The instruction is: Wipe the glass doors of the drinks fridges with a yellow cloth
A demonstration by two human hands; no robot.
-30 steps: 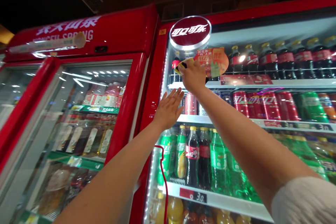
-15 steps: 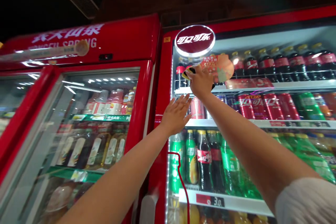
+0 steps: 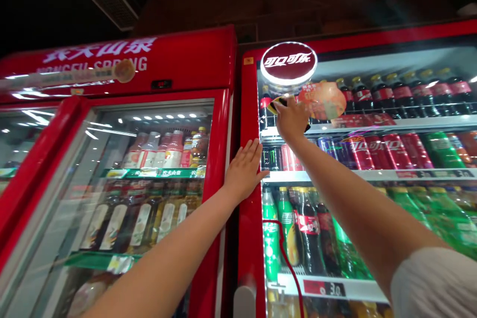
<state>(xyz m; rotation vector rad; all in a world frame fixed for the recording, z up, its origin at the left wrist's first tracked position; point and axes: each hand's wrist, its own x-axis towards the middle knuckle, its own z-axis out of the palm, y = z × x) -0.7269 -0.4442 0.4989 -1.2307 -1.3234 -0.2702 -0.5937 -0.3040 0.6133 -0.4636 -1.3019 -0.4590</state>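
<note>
My right hand (image 3: 293, 118) is closed on a yellow-and-black cloth (image 3: 276, 105), pressed near the glass just below the round lit sign (image 3: 288, 63). Most of the cloth is hidden by the fingers, and a dark bit shows past the far side of the hand. Lower and to the left, my left hand (image 3: 243, 168) lies open with fingers stretched on the red frame (image 3: 249, 218) of the drinks fridge. Its thumb points toward the glass. An orange-pink sticker (image 3: 328, 100) is on the glass right of my right hand.
Behind the glass stand cola bottles (image 3: 383, 95), red cans (image 3: 391, 151) and green bottles (image 3: 286, 226) on shelves. A second red fridge (image 3: 194, 67) stands at the left with its own bottles. A red line (image 3: 291, 266) runs down the glass, near a grey handle (image 3: 245, 302).
The view has shifted, so the fridges sit further right. My left hand has moved from over the glass edge onto the red frame. My right hand keeps the cloth below the sign.
</note>
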